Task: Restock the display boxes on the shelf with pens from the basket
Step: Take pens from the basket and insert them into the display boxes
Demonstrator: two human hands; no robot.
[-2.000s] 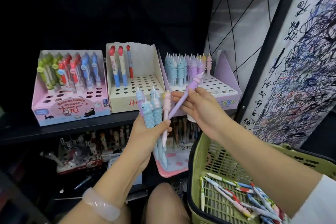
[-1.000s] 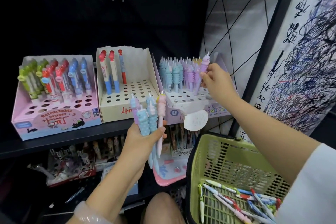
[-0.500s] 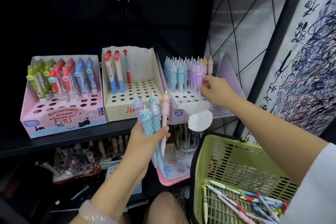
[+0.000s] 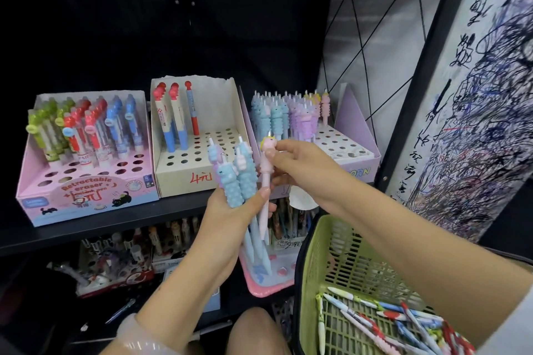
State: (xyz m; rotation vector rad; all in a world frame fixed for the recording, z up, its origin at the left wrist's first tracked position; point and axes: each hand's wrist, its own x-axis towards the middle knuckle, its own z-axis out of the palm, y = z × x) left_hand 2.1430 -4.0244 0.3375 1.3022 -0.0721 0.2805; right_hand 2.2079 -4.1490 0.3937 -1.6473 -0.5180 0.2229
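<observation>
A dark metal shelf (image 4: 95, 225) holds three cardboard display boxes with round holes. The purple box (image 4: 357, 164) on the right is crowded with bumpy pens. The cream box (image 4: 184, 179) has only three. A wall panel (image 4: 476, 112) is covered in scribbles (black and blue ink). The left hand (image 4: 230, 210) grips a bunch of bumpy blue pens (image 4: 239, 181). The right hand (image 4: 300, 164) pinches the top of a pink pen (image 4: 266, 181). The green plastic basket (image 4: 331, 253) with slots sits low on the right, with more pens inside.
</observation>
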